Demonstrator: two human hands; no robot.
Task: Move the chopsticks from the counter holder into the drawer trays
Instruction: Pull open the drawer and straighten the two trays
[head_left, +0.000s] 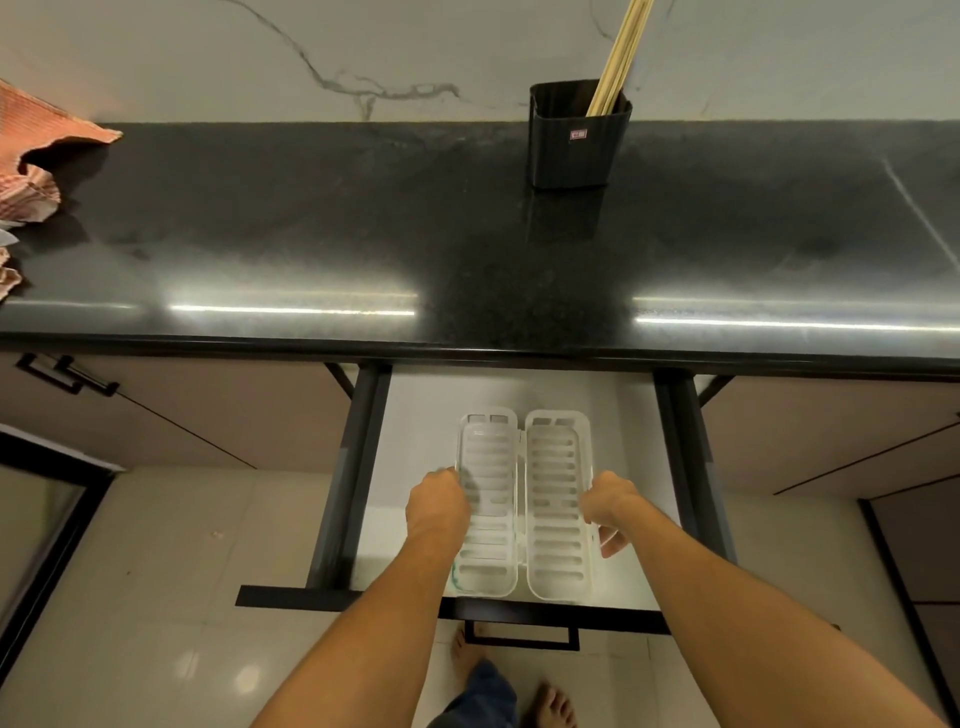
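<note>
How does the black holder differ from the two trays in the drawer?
The holder is black; the trays are clear-white and slotted. The holder stands upright on the counter; the trays lie flat in the open drawer. The holder has chopsticks in it; the trays hold none. The left hand and right hand grip the trays, not the holder. Both look like plastic.

Black counter (311, 234) w/ holder (571, 150), cloth (36, 140); drawer (415, 415) w/ 2 trays (553, 467).

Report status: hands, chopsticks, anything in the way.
In the drawer, left hand grips outer edge of left tray, right hand outer edge of right tray. Both trays empty; chopsticks in black holder on counter. Nothing in the way.
</note>
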